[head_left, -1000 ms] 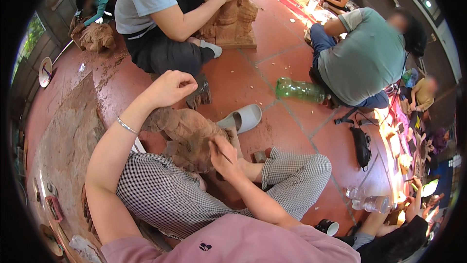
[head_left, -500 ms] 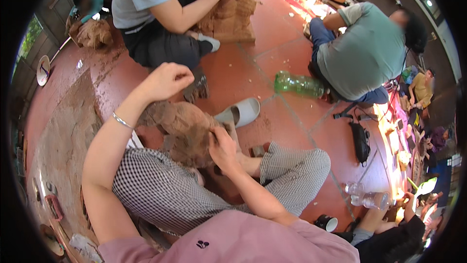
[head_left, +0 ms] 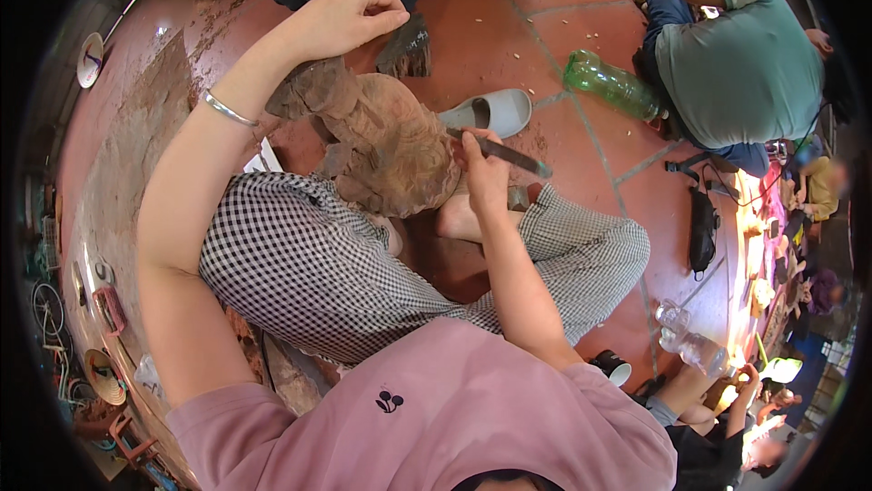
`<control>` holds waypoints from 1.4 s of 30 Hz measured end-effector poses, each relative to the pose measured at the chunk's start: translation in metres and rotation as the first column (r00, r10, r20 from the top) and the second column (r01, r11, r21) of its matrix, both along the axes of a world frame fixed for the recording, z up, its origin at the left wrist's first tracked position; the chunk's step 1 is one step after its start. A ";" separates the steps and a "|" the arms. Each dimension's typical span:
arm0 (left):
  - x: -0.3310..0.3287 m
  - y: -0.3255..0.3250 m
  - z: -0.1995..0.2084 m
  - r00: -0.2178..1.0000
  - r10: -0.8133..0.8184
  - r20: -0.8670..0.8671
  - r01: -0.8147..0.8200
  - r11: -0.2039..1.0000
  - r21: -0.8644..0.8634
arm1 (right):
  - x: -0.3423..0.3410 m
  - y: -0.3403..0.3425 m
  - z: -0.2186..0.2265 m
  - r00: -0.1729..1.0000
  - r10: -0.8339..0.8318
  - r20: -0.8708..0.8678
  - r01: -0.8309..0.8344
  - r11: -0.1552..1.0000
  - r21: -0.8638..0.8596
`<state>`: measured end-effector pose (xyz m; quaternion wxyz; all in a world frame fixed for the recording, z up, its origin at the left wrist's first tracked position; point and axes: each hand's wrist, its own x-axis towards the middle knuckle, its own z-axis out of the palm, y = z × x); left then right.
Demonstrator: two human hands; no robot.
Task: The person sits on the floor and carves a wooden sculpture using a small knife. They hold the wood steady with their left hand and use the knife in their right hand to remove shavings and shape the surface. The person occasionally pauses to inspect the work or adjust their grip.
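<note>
A lumpy brown wood carving (head_left: 391, 141) rests between my crossed legs, its surface cut in rough facets and grooves. My right hand (head_left: 483, 178) grips a dark, narrow chisel (head_left: 516, 157) at the carving's right side. One end of it points out to the right; the other touches or nearly touches the wood. Over the carving's far left part, my left hand (head_left: 350, 19) is raised, its fingers curled downward. What those fingers hold, if anything, does not show. Just beyond them a dark wood block (head_left: 406, 48) stands on the floor.
A grey slipper (head_left: 490, 112) lies right of the carving. Farther right are a green plastic bottle (head_left: 613, 84) and a seated person in a green shirt (head_left: 740, 64). A black pouch (head_left: 701, 232), clear bottles (head_left: 690, 341) and a cup (head_left: 611, 367) lie at the right.
My view has tilted, so the scene sits higher. My right hand has drawn back from the carving's surface to its right side, and the chisel now shows. The left hand stays raised and curled.
</note>
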<state>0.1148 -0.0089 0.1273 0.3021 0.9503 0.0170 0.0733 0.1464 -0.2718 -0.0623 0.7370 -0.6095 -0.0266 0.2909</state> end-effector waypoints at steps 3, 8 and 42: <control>0.001 0.000 -0.004 1.000 0.007 0.007 -0.008 1.000 0.003 | 0.006 -0.001 -0.005 0.989 0.066 -0.134 -0.055 0.995 0.085; 0.002 0.002 -0.001 0.999 -0.015 -0.033 0.015 1.000 0.017 | 0.005 0.009 -0.023 0.966 0.099 0.239 -0.065 0.987 -0.145; 0.002 -0.003 0.009 0.979 -0.023 -0.202 0.010 0.998 -0.064 | -0.032 0.022 0.025 0.711 0.124 0.692 0.056 0.971 -0.232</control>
